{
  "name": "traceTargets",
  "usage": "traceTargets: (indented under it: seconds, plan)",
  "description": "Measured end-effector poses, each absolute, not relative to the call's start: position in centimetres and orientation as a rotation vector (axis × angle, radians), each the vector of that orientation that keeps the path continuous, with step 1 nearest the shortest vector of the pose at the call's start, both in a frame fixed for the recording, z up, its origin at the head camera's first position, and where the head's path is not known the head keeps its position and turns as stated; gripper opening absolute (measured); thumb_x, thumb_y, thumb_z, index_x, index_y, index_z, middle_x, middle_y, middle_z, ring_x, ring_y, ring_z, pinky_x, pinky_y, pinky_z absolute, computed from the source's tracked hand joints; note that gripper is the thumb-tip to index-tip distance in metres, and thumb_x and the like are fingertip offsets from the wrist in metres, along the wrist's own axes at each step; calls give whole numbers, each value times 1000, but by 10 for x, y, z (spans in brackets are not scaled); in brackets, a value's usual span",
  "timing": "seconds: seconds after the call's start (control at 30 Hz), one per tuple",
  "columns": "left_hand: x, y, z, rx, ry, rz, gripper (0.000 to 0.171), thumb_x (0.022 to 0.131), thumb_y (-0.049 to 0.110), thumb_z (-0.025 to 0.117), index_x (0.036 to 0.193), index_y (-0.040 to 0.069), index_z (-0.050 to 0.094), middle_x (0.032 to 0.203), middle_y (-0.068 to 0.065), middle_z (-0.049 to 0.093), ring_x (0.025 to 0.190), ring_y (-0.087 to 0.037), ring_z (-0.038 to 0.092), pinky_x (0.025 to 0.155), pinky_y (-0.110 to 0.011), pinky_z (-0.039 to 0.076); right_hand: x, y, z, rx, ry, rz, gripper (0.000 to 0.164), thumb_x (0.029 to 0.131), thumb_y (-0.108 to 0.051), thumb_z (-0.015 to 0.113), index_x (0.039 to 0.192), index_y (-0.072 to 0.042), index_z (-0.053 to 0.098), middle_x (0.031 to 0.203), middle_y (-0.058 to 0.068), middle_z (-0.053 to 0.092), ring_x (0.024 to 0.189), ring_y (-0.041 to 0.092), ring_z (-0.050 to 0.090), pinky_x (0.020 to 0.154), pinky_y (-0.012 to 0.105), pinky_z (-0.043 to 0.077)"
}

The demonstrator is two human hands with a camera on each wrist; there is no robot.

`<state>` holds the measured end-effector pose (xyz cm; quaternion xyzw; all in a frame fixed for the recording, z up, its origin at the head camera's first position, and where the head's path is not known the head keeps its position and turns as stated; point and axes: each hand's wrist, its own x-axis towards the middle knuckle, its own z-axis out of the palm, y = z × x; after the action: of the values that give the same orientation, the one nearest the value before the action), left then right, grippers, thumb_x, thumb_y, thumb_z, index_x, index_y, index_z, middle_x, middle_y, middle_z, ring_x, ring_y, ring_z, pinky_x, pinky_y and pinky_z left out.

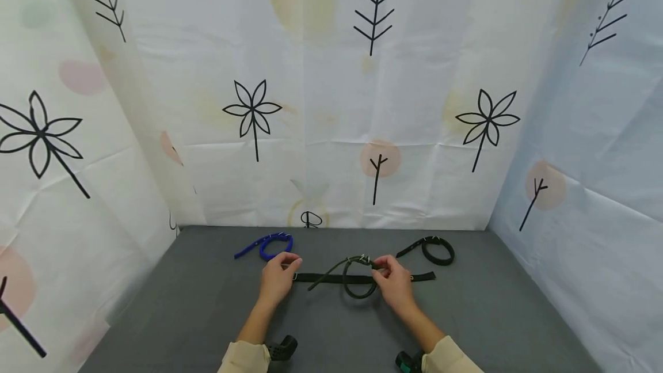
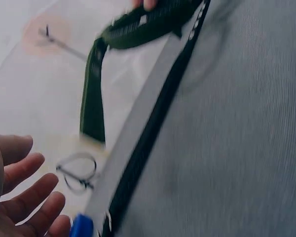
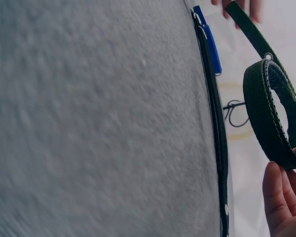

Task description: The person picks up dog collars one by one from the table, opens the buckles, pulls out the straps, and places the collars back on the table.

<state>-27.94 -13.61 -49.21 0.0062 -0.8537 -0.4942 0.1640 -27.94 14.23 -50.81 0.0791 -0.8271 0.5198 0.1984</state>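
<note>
My right hand (image 1: 396, 286) pinches a dark green webbing collar (image 1: 359, 295) at the right side of its loop. The collar is held up over the table, a metal buckle at its top and its loose tail pointing left. In the right wrist view, an eyelet shows on the green collar (image 3: 264, 111) where the tail leaves the loop. My left hand (image 1: 278, 281) is empty, its fingers relaxed and spread in the left wrist view. It hovers by the buckled left end of a dark collar (image 1: 311, 277) that lies stretched straight across the table behind the green loop.
A blue collar (image 1: 260, 242), partly coiled, lies at the back left. At the back right lies a black collar (image 1: 453, 254), coiled with its tail to the left. The grey table (image 1: 342, 344) meets a patterned white cloth (image 1: 321, 183) at the back and sides.
</note>
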Motion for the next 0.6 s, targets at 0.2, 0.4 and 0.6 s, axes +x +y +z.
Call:
traceTargets:
  seconds: [0.2, 0.4, 0.6]
  plan:
    - [-271, -114, -478, -180, -2494, -1526, 21, 93, 30, 66, 103, 11, 69, 96, 0, 66, 88, -18, 61, 71, -36, 49, -274, 135, -510, 287, -2277, 1494, 17, 83, 5, 70, 95, -6, 64, 69, 2, 61, 52, 9, 54, 46, 26, 47]
    - [-267, -99, -473, -340, -2591, -1528, 31, 93, 31, 67, 110, 6, 66, 101, -3, 67, 93, -23, 62, 75, -40, 50, -271, 129, -508, 323, -2261, 1507, 18, 82, 7, 70, 94, -4, 64, 73, 6, 63, 54, 8, 55, 47, 25, 47]
    - [-265, -89, -473, -381, -2625, -1531, 33, 90, 29, 71, 111, 5, 65, 100, -6, 69, 93, -24, 64, 73, -40, 51, -268, 123, -506, 332, -2272, 1500, 18, 82, 6, 71, 95, -5, 64, 78, 3, 64, 57, 8, 57, 49, 23, 47]
